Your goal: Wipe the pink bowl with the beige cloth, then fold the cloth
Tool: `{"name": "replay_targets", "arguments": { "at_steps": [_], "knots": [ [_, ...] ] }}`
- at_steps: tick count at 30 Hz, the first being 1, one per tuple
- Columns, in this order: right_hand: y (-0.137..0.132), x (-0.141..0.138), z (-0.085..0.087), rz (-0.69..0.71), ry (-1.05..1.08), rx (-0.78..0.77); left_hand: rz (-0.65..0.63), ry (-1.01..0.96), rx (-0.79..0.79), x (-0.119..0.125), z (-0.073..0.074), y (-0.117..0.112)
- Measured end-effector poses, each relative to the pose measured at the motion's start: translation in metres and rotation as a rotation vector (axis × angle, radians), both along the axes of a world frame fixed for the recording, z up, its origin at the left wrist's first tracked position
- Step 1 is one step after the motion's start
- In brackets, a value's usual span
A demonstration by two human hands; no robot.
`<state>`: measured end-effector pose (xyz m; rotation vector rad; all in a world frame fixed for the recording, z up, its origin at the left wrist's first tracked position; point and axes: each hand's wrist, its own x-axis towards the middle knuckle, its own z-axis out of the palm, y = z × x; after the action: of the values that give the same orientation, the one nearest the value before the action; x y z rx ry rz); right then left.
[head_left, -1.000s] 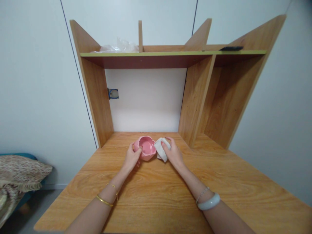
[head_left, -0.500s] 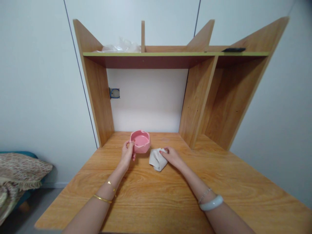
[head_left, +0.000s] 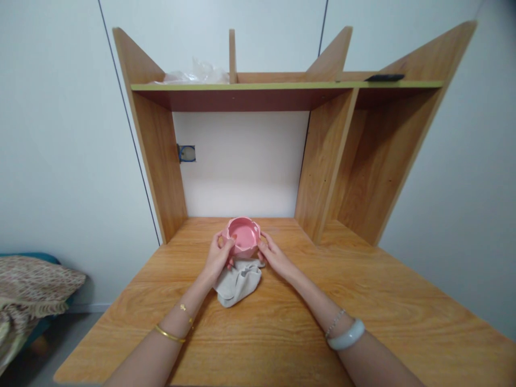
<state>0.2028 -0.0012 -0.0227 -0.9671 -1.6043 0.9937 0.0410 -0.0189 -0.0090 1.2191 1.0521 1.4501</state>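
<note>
A pink bowl [head_left: 244, 236], faceted and with small notches in its rim like an ashtray, is held tilted toward me near the back of the desk. My left hand [head_left: 221, 255] grips its left side, thumb at the rim and fingers underneath. On the right side, my right hand [head_left: 274, 255] is closed on the bowl with its thumb against the wall. A crumpled light grey cloth [head_left: 239, 285] lies just below the bowl, partly behind my left wrist. One cloth corner reaches my right fingertips; whether they touch it I cannot tell.
The wooden desk [head_left: 306, 317] carries a hutch with an upright divider [head_left: 328, 166] at right. Its upper shelf [head_left: 258, 86] holds a clear plastic bag [head_left: 197, 72] and a flat black object [head_left: 385, 78]. An uncovered wall socket box [head_left: 187, 153] and a patterned blanket [head_left: 36, 285] are at left.
My right hand has come left from the cloth's edge onto the bowl's side. The bowl has shifted slightly right, and the cloth now lies further left and nearer, more spread out.
</note>
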Motion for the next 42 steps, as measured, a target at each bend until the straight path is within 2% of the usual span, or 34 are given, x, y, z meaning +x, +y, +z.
{"name": "replay_targets", "arguments": {
  "at_steps": [6,13,18,21,25,29,35,42],
  "knots": [
    [-0.004,-0.001,0.008,-0.031,0.014,-0.105,-0.007,0.075,0.036,0.009,-0.001,-0.001],
    [0.002,0.014,0.014,-0.202,-0.097,-0.185,-0.115,0.201,0.127,0.010,-0.005,-0.003],
    [0.010,0.053,0.021,-0.441,-0.249,-0.183,0.072,0.232,0.222,-0.004,-0.002,0.002],
    [0.016,0.076,0.022,-0.574,-0.310,-0.152,0.116,0.225,0.214,-0.011,-0.004,0.008],
    [0.021,0.101,0.020,-0.725,-0.428,-0.116,0.154,0.305,0.303,-0.013,-0.008,0.011],
    [0.023,0.114,0.014,-0.812,-0.528,-0.104,0.099,0.402,0.314,-0.010,-0.008,0.008],
    [0.027,0.117,0.006,-0.841,-0.631,-0.104,0.003,0.517,0.335,-0.008,-0.007,0.004],
    [0.031,0.118,0.002,-0.880,-0.708,-0.139,-0.205,0.678,0.365,-0.008,-0.005,-0.002]
  ]
}}
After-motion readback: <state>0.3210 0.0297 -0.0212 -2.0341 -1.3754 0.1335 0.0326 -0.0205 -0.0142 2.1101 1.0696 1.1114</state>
